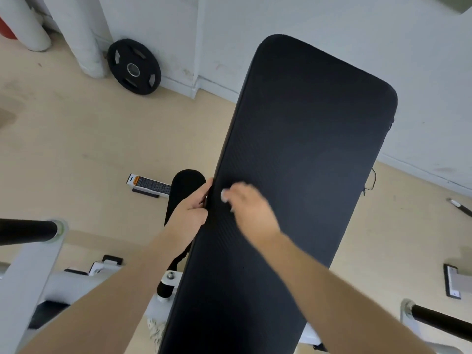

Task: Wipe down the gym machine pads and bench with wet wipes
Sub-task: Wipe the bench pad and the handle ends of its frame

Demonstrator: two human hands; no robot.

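A long black bench pad (pixel 301 149) runs from the bottom of the view up toward the wall, tilted to the right. My left hand (pixel 191 210) grips the pad's left edge, thumb on the side and fingers curled under. My right hand (pixel 250 208) lies on the pad's surface near that edge, blurred by motion, and presses a small white wet wipe (pixel 225 195) that shows at its fingertips. A smaller black pad (pixel 184 185) sits just left of the bench, partly hidden behind my left hand.
A black weight plate (pixel 134 67) leans against the white wall. A white machine frame (pixel 30 272) with black bar handles (pixel 28 229) stands at the left; another bar (pixel 441 320) is at the lower right. A small box (pixel 149 185) lies on the tan floor.
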